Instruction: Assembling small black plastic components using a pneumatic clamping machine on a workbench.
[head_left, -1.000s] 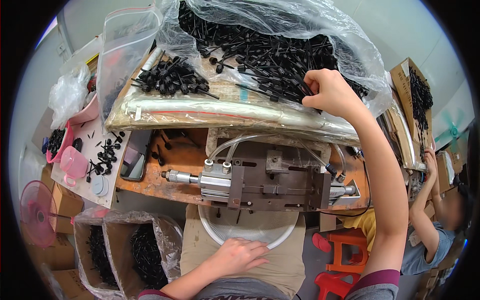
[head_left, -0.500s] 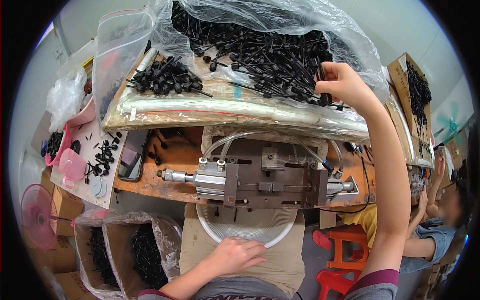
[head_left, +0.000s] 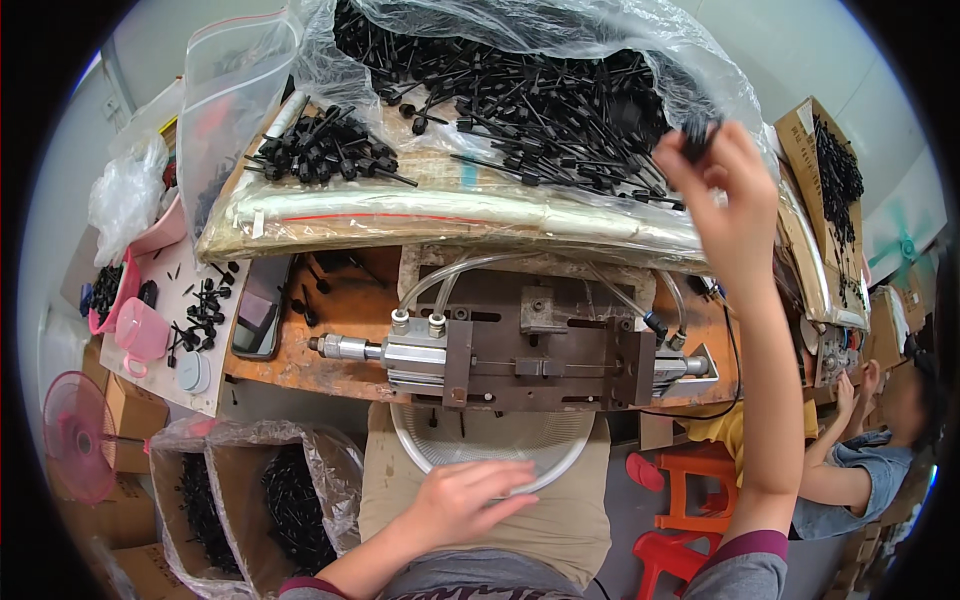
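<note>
My right hand (head_left: 728, 185) is raised at the right end of a large pile of black stemmed plastic parts (head_left: 560, 120). Its fingers close around one or more of these black parts (head_left: 697, 135), smeared by motion so the number is unclear. My left hand (head_left: 472, 498) lies with fingers stretched out over the near rim of a white mesh basket (head_left: 416, 462) on my lap. Between my arms, on the bench edge, stands a metal clamping fixture (head_left: 540, 335) with air cylinders at both sides and a small block in its middle.
Several black parts (head_left: 325, 150) form a smaller heap on the plastic-wrapped board (head_left: 480, 225). A phone (head_left: 262, 310) lies left of the fixture. Lined boxes of black pieces (head_left: 292, 505) stand at lower left. At right are red stools (head_left: 690, 490) and another person (head_left: 860, 470).
My right hand has lifted off the pile and moved right with black parts in its fingers. My left hand stays at the basket rim, its fingers slightly shifted.
</note>
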